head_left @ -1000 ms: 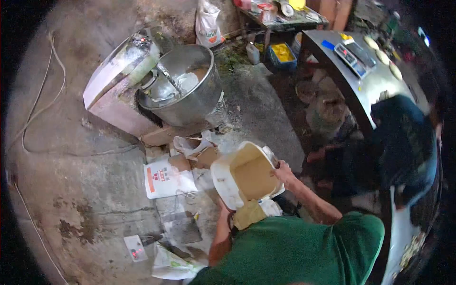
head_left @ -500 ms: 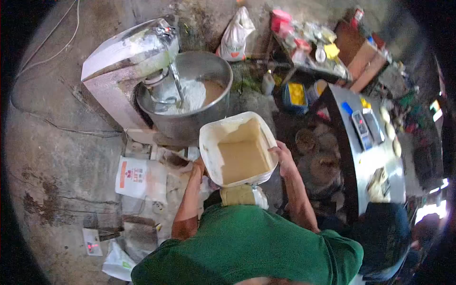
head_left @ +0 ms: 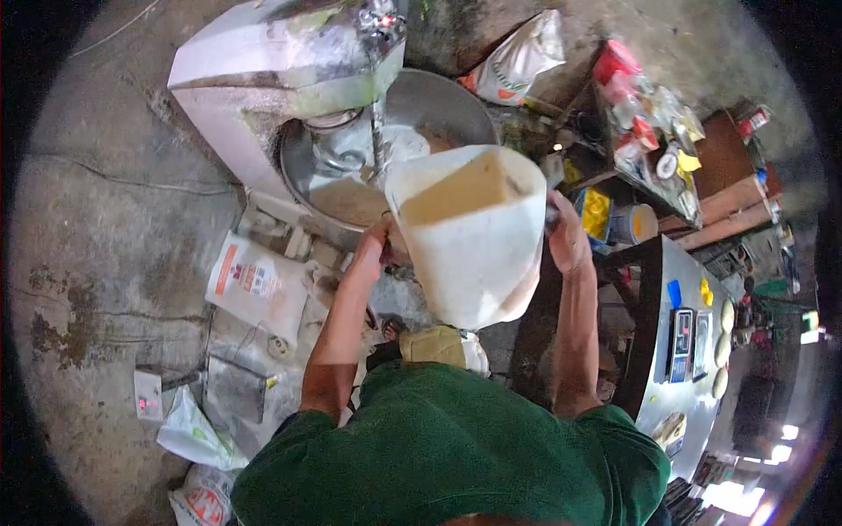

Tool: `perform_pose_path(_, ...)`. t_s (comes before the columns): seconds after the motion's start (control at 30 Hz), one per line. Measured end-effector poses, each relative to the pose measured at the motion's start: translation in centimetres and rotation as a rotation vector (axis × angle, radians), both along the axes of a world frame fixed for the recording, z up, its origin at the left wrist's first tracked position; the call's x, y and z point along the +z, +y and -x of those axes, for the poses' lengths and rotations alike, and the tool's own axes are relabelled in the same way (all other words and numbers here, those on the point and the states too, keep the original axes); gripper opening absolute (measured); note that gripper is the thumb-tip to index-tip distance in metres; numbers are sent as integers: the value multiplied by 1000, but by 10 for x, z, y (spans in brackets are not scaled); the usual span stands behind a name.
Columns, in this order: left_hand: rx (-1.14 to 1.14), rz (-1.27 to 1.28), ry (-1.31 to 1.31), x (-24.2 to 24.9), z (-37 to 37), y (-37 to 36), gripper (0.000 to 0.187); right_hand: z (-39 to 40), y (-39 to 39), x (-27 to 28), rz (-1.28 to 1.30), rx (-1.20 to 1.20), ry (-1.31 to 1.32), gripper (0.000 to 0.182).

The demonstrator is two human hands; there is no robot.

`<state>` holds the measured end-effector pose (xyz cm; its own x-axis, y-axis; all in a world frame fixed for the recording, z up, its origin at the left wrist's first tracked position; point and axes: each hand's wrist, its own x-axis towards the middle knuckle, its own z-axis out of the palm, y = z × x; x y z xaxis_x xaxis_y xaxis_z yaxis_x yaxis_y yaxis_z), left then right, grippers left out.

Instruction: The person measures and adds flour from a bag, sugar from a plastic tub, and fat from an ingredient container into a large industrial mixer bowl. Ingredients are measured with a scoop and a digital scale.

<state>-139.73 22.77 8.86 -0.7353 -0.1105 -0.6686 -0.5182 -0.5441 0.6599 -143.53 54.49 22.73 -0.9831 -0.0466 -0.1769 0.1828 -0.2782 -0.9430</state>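
A white plastic tub (head_left: 474, 254) is raised and tilted toward the steel mixing bowl (head_left: 438, 96), its far edge overlapping the bowl's near rim. Tan contents show inside the tub. At its left side my left hand (head_left: 375, 245) is closed on it, with the fingers partly hidden. My right hand (head_left: 568, 235) grips the right side near the upper edge. White powder and a tan mass lie in the bowl, under the mixer (head_left: 272, 70) and beside its metal hook.
A printed sack (head_left: 259, 285) lies left of the bowl. Behind it stands another white bag (head_left: 526, 61). To the right, a metal table (head_left: 667, 377) holds a scale (head_left: 681, 342) and pale dough pieces. A cluttered small table stands at the upper right.
The tub has been lifted and tipped forward, so its outer wall now shows. Both hands have moved up with it. The view has shifted, and the bowl appears closer.
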Motion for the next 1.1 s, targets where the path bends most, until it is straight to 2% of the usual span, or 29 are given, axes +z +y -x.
perform_pose_path(0.1,43,26,4,12,28,-2,29,70,16,-25,-100,228,102,36)
perform_pose_path(0.2,0,-136,180,-7,53,-9,25,131,22,-43,86,324,-21,36)
perform_pose_path(0.23,63,-103,147,4,63,2,30,144,17,-41,70,256,-14,35)
perform_pose_path(0.33,254,-147,162,-22,94,8,34,200,20,-71,-51,350,36,36)
perform_pose_path(0.37,272,-122,180,-34,96,5,32,219,17,-84,-136,392,82,38)
perform_pose_path(0.43,295,-75,222,-59,102,-6,28,247,-12,-103,-220,317,129,38)
perform_pose_path(0.53,428,264,309,-91,77,20,29,301,-39,-148,-309,353,315,38)
perform_pose_path(0.57,311,314,186,-75,59,36,35,318,-50,-163,-323,396,406,38)
perform_pose_path(0.63,278,206,-64,-64,37,79,54,329,-79,-181,-148,363,301,35)
perform_pose_path(0.67,321,96,-111,-21,40,110,64,333,-97,-188,-61,353,247,34)
perform_pose_path(0.7,330,51,-51,-11,38,126,70,343,-105,-195,-79,429,185,30)
perform_pose_path(0.73,338,2,8,-2,36,141,77,351,-111,-207,16,471,155,29)
perform_pose_path(0.77,305,22,168,-24,30,147,78,357,-116,-220,104,512,123,28)
perform_pose_path(0.87,333,106,144,-18,36,144,82,401,-124,-300,203,557,-46,25)
perform_pose_path(0.9,401,128,23,-17,38,141,84,412,-123,-326,213,572,-88,26)
perform_pose_path(0.97,340,181,-32,-22,37,125,81,433,-114,-384,85,624,68,29)
perform_pose_path(1.0,306,204,-59,-25,35,116,81,430,-106,-386,63,634,36,29)
perform_pose_path(1.07,201,434,211,2,34,111,76,415,-91,-365,50,662,-8,30)
perform_pose_path(1.1,176,648,331,3,38,110,78,405,-84,-343,61,664,-42,30)
